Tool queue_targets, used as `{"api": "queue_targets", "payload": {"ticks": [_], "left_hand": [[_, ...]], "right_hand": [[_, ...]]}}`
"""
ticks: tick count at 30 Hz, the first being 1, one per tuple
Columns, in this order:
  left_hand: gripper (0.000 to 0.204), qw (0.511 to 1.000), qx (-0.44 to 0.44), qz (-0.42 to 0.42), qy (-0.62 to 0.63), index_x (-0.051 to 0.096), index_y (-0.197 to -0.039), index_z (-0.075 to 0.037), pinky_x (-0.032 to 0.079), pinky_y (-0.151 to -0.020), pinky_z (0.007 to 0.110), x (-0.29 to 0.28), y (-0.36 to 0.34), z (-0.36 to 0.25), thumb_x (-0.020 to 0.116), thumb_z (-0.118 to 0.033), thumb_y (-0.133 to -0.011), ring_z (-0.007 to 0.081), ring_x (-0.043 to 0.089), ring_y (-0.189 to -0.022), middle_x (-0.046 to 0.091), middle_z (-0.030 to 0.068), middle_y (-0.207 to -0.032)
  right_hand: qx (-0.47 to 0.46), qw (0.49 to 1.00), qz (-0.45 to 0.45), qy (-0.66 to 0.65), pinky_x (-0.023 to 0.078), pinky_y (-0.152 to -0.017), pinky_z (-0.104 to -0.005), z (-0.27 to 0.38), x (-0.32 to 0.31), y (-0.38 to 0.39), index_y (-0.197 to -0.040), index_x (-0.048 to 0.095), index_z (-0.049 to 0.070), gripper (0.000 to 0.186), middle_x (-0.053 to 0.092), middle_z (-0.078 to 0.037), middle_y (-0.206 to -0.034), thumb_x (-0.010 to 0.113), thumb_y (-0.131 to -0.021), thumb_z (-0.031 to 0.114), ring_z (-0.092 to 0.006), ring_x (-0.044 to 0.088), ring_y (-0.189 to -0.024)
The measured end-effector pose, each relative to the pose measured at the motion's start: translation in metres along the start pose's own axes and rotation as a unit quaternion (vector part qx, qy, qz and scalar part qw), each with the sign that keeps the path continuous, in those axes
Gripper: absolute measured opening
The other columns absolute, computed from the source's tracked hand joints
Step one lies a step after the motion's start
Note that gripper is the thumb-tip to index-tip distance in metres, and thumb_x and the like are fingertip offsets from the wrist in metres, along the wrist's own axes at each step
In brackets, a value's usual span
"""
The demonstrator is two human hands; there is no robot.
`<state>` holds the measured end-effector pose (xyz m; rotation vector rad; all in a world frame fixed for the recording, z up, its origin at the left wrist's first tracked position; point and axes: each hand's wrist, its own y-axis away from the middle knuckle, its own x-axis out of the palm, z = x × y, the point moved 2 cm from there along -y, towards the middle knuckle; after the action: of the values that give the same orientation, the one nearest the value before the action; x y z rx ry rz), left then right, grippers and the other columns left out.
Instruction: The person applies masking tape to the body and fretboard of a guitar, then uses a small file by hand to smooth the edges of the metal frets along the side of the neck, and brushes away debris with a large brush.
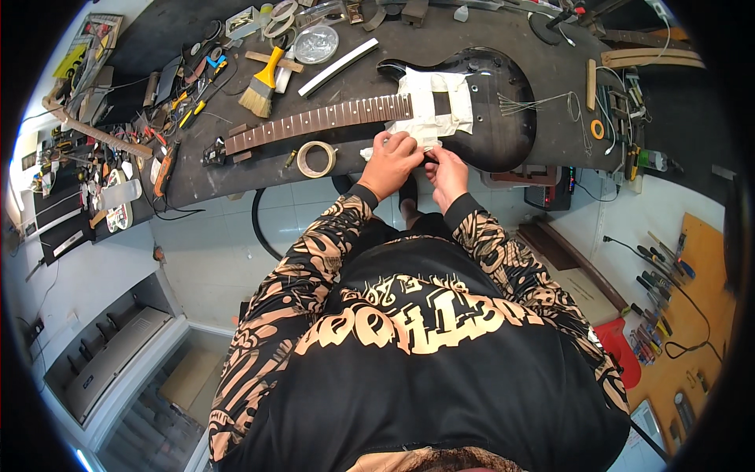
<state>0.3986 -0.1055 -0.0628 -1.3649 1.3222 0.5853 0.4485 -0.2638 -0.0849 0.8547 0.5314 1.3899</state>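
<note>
Nearest my lens is the wearer's black shirt, with pale printed lettering and patterned sleeves running up to both wrists. The left hand has its fingers bent over the near edge of the masking tape; from here I can't tell whether they grip it or only press. Just beside it, the right hand brings thumb and forefinger close together at that same edge, but I can't make out what, if anything, is between them.

I have the electric guitar lying face up across the dark workbench, its black translucent body just beyond the hands and right under the tape. Loose strings trail from the body toward the right. The fretboard runs left to the black headstock.

A roll of masking tape rests just below the neck, left of the left hand. Above the neck I see a yellow-handled paintbrush and a white bar. Farther left lies an orange-handled tool among clutter; at far right, a wooden board bears hand tools.
</note>
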Motion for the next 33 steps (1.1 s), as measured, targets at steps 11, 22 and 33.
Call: {"api": "queue_targets", "payload": {"ticks": [11, 22, 33], "left_hand": [[0.044, 0.999, 0.028, 0.035, -0.011, 0.074, -0.129, -0.016, 0.042, -0.114, 0.054, -0.012, 0.015, 0.002, 0.079, -0.013, -0.085, 0.0248, 0.057, -0.141, 0.065, 0.0032, -0.132], [0.057, 0.980, -0.191, -0.007, 0.047, 0.060, -0.145, -0.009, 0.039, -0.118, 0.054, -0.023, 0.024, 0.002, 0.081, -0.031, -0.097, 0.0318, 0.061, -0.133, 0.065, 0.0103, -0.137], [0.064, 0.976, -0.191, 0.102, -0.028, 0.063, -0.136, -0.005, 0.041, -0.114, 0.054, -0.029, 0.033, 0.020, 0.079, -0.052, -0.096, 0.0319, 0.061, -0.120, 0.064, 0.0117, -0.122]], "right_hand": [[0.036, 0.998, 0.053, 0.027, 0.048, -0.064, -0.0275, -0.001, -0.002, -0.008, -0.121, 0.068, 0.010, 0.041, 0.072, 0.002, -0.102, 0.062, -0.115, 0.050, -0.0096, 0.067, -0.078], [-0.053, 0.993, 0.090, 0.062, 0.052, -0.071, -0.0284, -0.012, 0.000, -0.010, -0.112, 0.072, 0.003, 0.032, 0.075, -0.003, -0.100, 0.069, -0.114, 0.034, -0.0104, 0.068, -0.077], [-0.044, 0.973, 0.190, 0.126, 0.054, -0.077, -0.0293, -0.023, -0.005, -0.015, -0.112, 0.073, 0.003, 0.025, 0.079, -0.006, -0.104, 0.068, -0.115, 0.027, -0.0108, 0.070, -0.081]]}}
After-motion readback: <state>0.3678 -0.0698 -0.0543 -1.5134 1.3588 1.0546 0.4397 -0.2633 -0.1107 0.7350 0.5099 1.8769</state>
